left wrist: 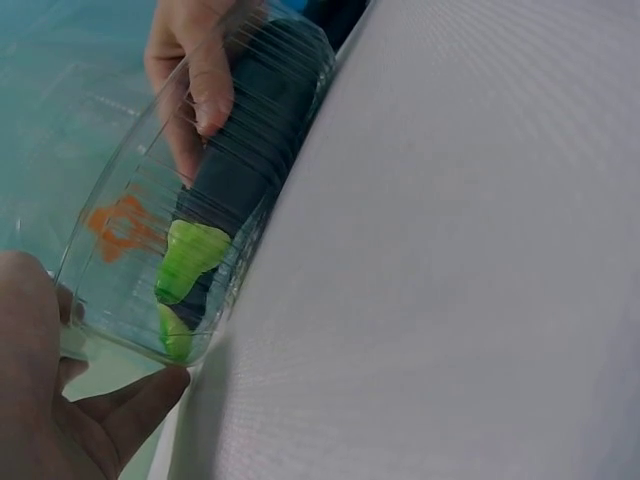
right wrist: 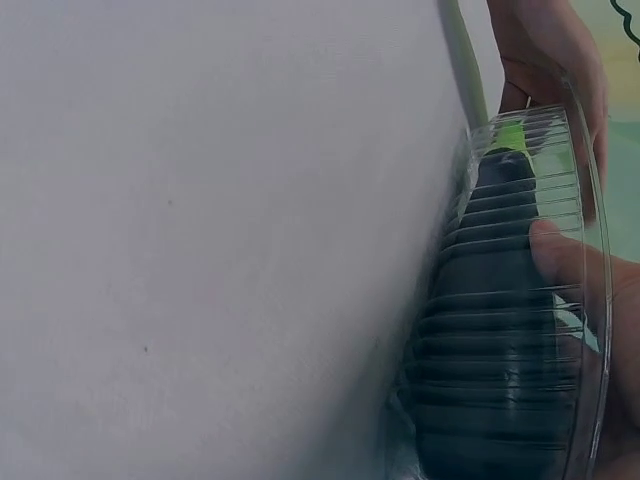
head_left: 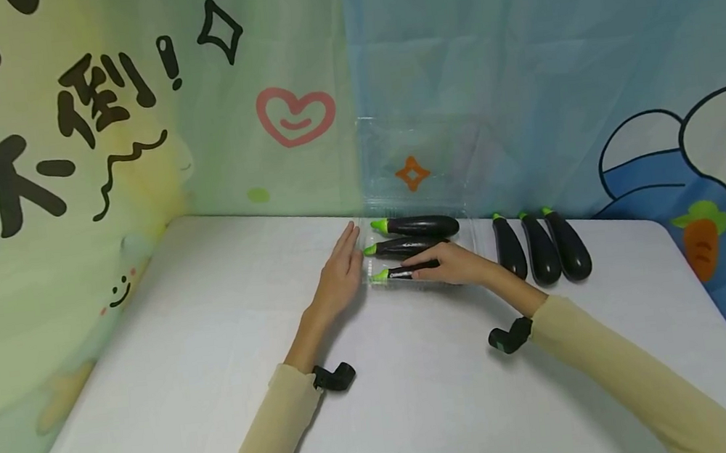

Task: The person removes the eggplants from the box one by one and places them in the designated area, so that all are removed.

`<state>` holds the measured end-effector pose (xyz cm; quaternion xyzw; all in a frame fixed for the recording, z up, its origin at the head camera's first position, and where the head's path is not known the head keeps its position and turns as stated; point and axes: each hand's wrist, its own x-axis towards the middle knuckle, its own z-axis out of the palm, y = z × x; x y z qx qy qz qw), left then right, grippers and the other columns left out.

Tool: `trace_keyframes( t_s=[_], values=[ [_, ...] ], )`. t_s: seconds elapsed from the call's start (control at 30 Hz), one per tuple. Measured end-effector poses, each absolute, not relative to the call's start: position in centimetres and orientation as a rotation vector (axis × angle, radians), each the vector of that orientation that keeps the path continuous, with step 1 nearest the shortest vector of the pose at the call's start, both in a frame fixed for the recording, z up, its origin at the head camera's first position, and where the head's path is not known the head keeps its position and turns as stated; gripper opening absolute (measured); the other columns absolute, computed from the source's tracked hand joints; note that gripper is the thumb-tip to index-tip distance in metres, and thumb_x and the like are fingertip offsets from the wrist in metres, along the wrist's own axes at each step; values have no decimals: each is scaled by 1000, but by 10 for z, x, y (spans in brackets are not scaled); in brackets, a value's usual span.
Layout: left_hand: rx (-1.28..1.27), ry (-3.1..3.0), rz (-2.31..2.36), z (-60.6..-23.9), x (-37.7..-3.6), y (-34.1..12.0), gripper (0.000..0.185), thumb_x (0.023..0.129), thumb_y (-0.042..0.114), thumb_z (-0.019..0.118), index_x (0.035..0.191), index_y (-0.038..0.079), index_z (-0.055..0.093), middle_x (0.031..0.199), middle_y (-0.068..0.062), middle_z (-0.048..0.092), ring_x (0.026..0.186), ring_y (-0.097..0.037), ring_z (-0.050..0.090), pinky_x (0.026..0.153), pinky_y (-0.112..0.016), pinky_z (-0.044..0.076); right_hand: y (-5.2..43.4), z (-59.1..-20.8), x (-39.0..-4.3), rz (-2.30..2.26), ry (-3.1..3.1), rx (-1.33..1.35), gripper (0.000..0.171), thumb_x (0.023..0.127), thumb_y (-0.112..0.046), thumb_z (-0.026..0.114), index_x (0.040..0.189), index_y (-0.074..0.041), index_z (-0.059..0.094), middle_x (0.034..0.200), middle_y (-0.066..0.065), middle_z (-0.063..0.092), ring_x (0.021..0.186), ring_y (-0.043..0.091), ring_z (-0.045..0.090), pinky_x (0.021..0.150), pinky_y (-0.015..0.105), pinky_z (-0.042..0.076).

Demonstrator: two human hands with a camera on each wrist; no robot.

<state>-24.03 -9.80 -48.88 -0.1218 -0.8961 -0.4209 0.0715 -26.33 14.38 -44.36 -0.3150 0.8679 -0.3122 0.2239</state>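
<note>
Head view: right hand (head_left: 455,263) grips an eggplant (head_left: 407,272) inside the clear tray (head_left: 479,241); left hand (head_left: 343,268), fingers straight, steadies the tray's end. Eggplant likely light, stiff, slippery; hold mid-body. Tray appears thin, flexible.

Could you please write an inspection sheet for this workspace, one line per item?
Surface: white table, covered by a plain cloth.
Job's things: clear plastic clamshell box with its lid up, holding three toy eggplants, green stems to the left.
Clutter: three more eggplants lying side by side on the table, right of the box.
Hands: left hand rests with straight fingers against the box's left end; right hand lies on the nearest eggplant in the box, fingers curled on it.
Cables: nothing seen; a black wrist camera sits on each forearm.
Surroundings: cartoon-printed backdrop with a heart, carrot and black characters.
</note>
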Motion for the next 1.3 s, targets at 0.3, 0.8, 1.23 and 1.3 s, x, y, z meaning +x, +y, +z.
trace_keyframes(
  t_s=[0.3, 0.8, 1.23, 1.3],
  values=[
    [-366, -2691, -1284, -490, -240, -95, 48, 99, 23, 31, 146, 15, 26, 155, 4, 19, 142, -13, 20, 115, -37, 23, 146, -443, -261, -805, 2482, -963, 36, 89, -28, 59, 123, -17, 61, 67, 9, 63, 39, 5, 26, 44, 21, 34],
    [-347, -2680, -1246, -486, -240, -94, 47, 98, 20, 33, 145, 13, 29, 154, 3, 23, 141, -13, 23, 114, -36, 25, 160, -419, -261, -800, 2618, -991, 36, 88, -33, 59, 122, -21, 61, 45, -3, 46, 35, 4, 17, 39, 20, 27],
    [-331, -2702, -1253, -485, -239, -97, 48, 99, 21, 31, 146, 14, 26, 154, 5, 20, 141, -14, 22, 115, -37, 24, 174, -406, -243, -869, 2765, -840, 41, 89, -42, 55, 127, -25, 57, 61, 4, 63, 36, 8, 26, 41, 25, 32],
    [-331, -2706, -1251, -485, -239, -97, 48, 99, 22, 31, 146, 14, 26, 155, 6, 19, 141, -13, 21, 115, -37, 24, 176, -406, -240, -865, 2795, -823, 42, 89, -43, 55, 127, -25, 57, 82, 6, 71, 37, 9, 27, 43, 26, 33]
  ],
)
